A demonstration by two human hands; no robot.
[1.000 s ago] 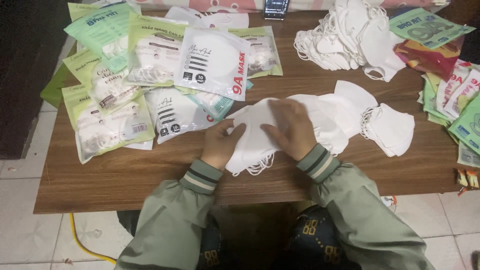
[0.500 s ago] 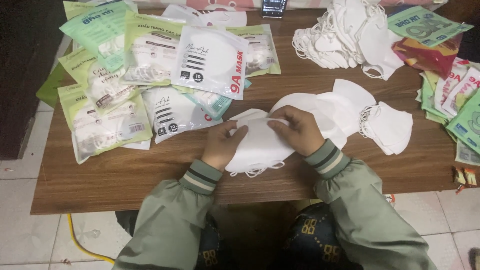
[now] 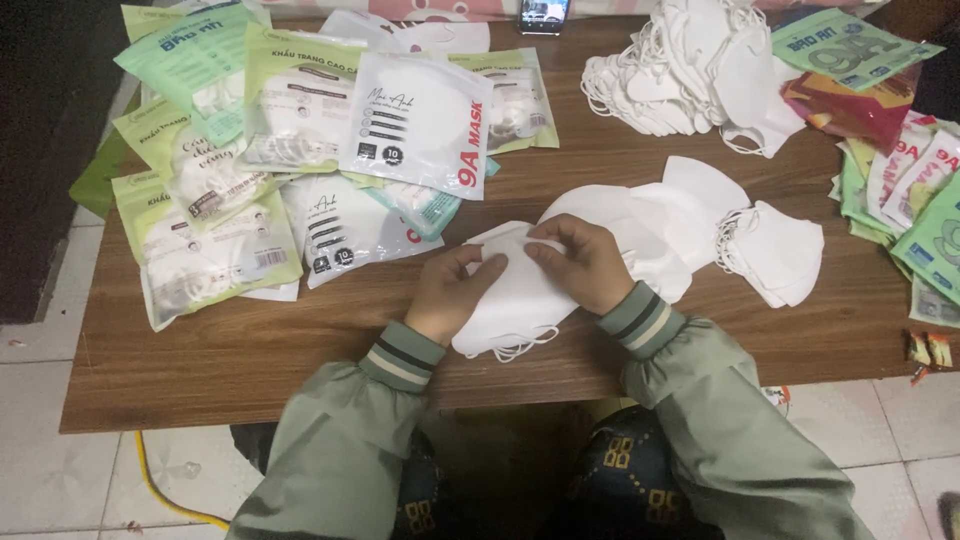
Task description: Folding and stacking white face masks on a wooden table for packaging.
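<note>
Near the middle of the frame, on the front part of the wooden table (image 3: 250,360), a small stack of white folded face masks (image 3: 510,305) lies flat under both hands. Its long axis runs on a diagonal, from the lower centre up toward the upper right, and its thin ear loops spill out at the lower end by the table's near edge. The masks are plain white, smooth and unprinted, with curved outlines.

The left hand (image 3: 452,292) rests on the stack's left side, fingers curled and pinching its upper edge. The right hand (image 3: 588,264) lies on the right side, thumb and forefinger likewise nipped on that top edge.

More loose white masks (image 3: 775,250) fan out just to the right, touching the stack. Sealed mask packets (image 3: 415,125) cover the upper left of the frame.
</note>
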